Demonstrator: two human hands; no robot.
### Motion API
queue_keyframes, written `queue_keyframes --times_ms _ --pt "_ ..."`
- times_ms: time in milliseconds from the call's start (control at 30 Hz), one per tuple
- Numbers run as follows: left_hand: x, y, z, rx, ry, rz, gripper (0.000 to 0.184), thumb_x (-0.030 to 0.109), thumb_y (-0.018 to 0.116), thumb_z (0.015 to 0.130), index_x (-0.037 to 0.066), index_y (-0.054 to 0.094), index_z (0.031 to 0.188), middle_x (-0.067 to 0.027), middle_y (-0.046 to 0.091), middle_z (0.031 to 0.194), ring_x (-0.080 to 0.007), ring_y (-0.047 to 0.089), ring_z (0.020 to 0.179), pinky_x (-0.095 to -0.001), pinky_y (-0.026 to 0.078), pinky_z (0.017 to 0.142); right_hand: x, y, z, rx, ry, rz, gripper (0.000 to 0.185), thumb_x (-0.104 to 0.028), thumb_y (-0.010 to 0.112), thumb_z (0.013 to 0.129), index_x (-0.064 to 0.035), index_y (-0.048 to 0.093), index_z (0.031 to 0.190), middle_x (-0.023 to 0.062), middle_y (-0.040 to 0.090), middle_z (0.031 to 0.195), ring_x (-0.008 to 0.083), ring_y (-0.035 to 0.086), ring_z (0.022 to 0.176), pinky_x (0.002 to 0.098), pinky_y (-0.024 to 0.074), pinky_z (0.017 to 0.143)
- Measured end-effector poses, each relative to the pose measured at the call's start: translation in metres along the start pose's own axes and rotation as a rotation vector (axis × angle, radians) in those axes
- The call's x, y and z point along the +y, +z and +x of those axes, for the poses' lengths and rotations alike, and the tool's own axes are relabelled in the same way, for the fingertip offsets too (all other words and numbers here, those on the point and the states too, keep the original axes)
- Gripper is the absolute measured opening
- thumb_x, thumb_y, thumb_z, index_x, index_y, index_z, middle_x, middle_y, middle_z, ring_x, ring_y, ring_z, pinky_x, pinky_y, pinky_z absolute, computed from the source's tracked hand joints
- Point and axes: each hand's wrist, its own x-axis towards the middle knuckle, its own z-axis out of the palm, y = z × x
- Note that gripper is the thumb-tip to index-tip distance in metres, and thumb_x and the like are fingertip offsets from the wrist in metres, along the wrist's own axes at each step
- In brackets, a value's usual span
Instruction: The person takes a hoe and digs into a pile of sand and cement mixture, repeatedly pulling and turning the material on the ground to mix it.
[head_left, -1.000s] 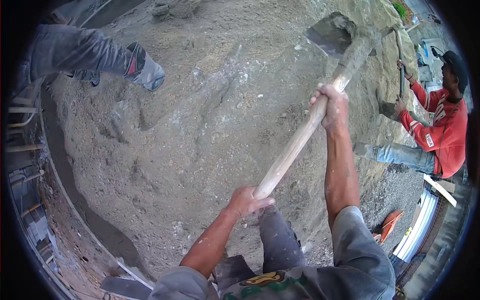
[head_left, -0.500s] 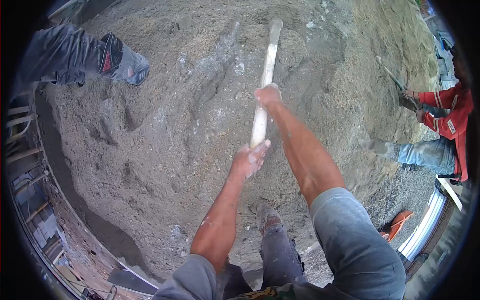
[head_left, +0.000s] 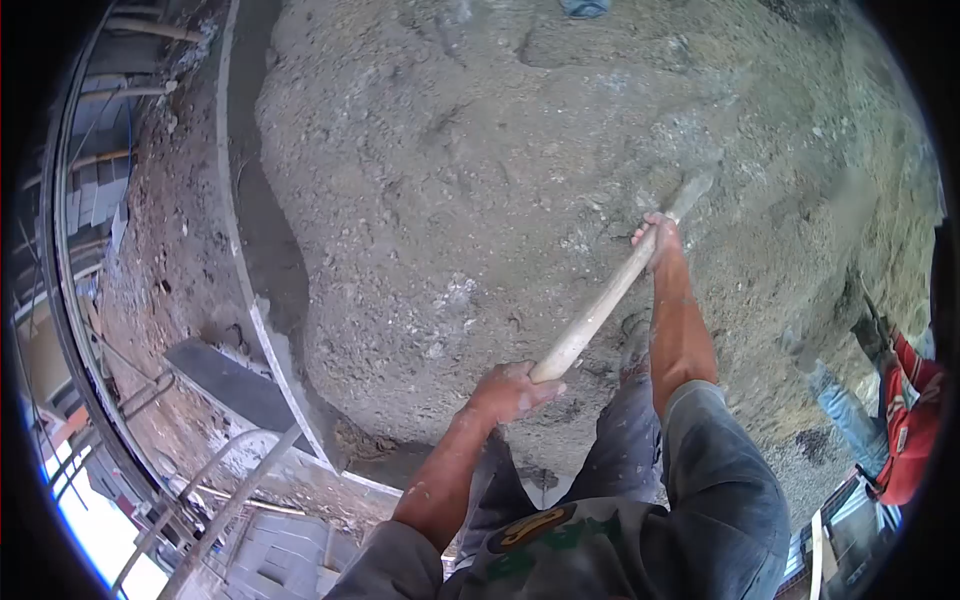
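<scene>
A shovel (head_left: 602,305) with a pale wooden handle slants across the grey sand and gravel mix (head_left: 430,250), its far end up and to the right. The grey lower end lies against the mix, where its blade cannot be made out clearly. My right hand (head_left: 660,240) is wrapped round the shaft near that lower end. Around the butt of the handle, close to my body, my left hand (head_left: 515,392) is closed. My legs (head_left: 615,440) stand at the near side of the mix.
A person in a red top (head_left: 908,430) holds a tool at the right edge. On the left, a narrow board edge (head_left: 245,270) borders the mix, with a dark flat panel (head_left: 225,375) beside it. Metal bars (head_left: 240,490) and stacked grey blocks (head_left: 280,550) are at lower left.
My view has turned, so the mix and the co-worker appear shifted. The shovel has swung from nearly upright in view to a rightward slant. Both hands keep hold, now farther apart.
</scene>
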Motion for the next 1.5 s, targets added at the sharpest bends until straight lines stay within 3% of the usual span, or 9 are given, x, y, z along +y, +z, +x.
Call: queue_keyframes --times_ms 367,467,633,800,967,1100,1233,1400,1500 --pt "-0.356 -0.099 -0.296 1.211 -0.735 0.428 0.021 0.007 0.064 0.068 0.014 0.062 0.088 -0.0071 0.058 0.092 -0.0278 0.055 0.094 -0.0423 0.043 0.08 0.404 0.241 -0.262 -0.301 0.471 0.217 0.011 -0.007 0.059 0.071 -0.005 0.051 0.077 0.0087 0.052 0.072 0.028 0.055 0.063 0.0411 0.0509 0.069" --pt "-0.379 -0.057 -0.299 1.05 -0.777 0.273 0.023 0.008 0.066 0.067 0.012 0.062 0.089 -0.0083 0.058 0.095 -0.0291 0.054 0.098 -0.0432 0.043 0.085 0.389 0.235 -0.278 -0.319 0.393 0.128 0.013 -0.008 0.062 0.07 -0.004 0.052 0.078 0.009 0.052 0.074 0.028 0.055 0.063 0.0399 0.0508 0.068" --pt "-0.3 0.05 -0.17 0.59 -0.534 0.238 0.04 0.033 0.076 0.062 0.012 0.064 0.095 -0.0094 0.063 0.097 -0.0289 0.057 0.1 -0.0396 0.044 0.088 0.244 0.141 -0.209 -0.369 0.238 0.134 0.012 -0.004 0.061 0.068 -0.0036 0.054 0.078 0.0078 0.053 0.07 0.0247 0.057 0.065 0.0388 0.05 0.064" --pt "-0.145 0.136 -0.025 0.232 -0.079 -0.248 0.047 0.039 0.079 0.063 0.006 0.066 0.094 -0.0142 0.068 0.09 -0.0288 0.065 0.085 -0.0367 0.049 0.081 0.021 0.018 -0.19 0.057 -0.282 0.051 0.008 -0.003 0.06 0.07 -0.0007 0.054 0.074 0.0088 0.056 0.064 0.0213 0.056 0.051 0.035 0.0478 0.047" --pt "0.127 0.077 0.073 -0.044 0.085 0.045 0.051 0.046 0.077 0.064 0.008 0.068 0.096 -0.0122 0.068 0.083 -0.0272 0.066 0.08 -0.0376 0.049 0.078 -0.197 -0.066 -0.172 0.145 -0.663 0.037 0.008 -0.003 0.061 0.07 0.0025 0.056 0.074 0.0092 0.056 0.059 0.0188 0.057 0.048 0.0301 0.0473 0.044" --pt "0.282 0.086 0.195 0.051 0.599 0.286 0.05 0.047 0.078 0.065 0.002 0.066 0.084 -0.01 0.066 0.071 -0.0196 0.063 0.066 -0.0334 0.05 0.064 -0.368 -0.129 -0.14 0.18 -0.886 -0.013 0.012 -0.009 0.064 0.073 0.0017 0.057 0.074 0.0096 0.058 0.06 0.0169 0.057 0.049 0.0285 0.0463 0.045" --pt "0.415 0.115 0.27 -0.229 0.511 0.072 0.046 0.045 0.076 0.072 0.001 0.063 0.076 -0.0047 0.06 0.063 -0.014 0.056 0.055 -0.0291 0.046 0.053 -0.488 -0.202 -0.059 0.302 -1.084 -0.12 0.016 -0.012 0.063 0.078 0.0011 0.054 0.08 0.0084 0.058 0.063 0.017 0.058 0.047 0.0273 0.0505 0.044" --pt "0.366 0.185 0.255 -0.389 0.115 -0.123 0.042 0.04 0.074 0.075 0.0 0.061 0.078 0.0 0.051 0.055 -0.0081 0.048 0.048 -0.0258 0.04 0.044 -0.373 -0.307 0.098 0.524 -0.424 -0.19 0.011 -0.007 0.057 0.075 0.0023 0.051 0.078 0.0106 0.054 0.061 0.0205 0.056 0.045 0.0338 0.0493 0.041" --pt "0.284 0.208 0.231 -0.325 -0.027 -0.065 0.054 0.055 0.067 0.074 0.002 0.065 0.076 -0.0064 0.06 0.058 -0.0211 0.06 0.055 -0.0345 0.047 0.057 -0.245 -0.307 0.135 0.563 -0.169 -0.2 0.015 -0.007 0.059 0.072 0.0051 0.053 0.08 0.0105 0.053 0.062 0.0228 0.055 0.045 0.0363 0.0486 0.042"
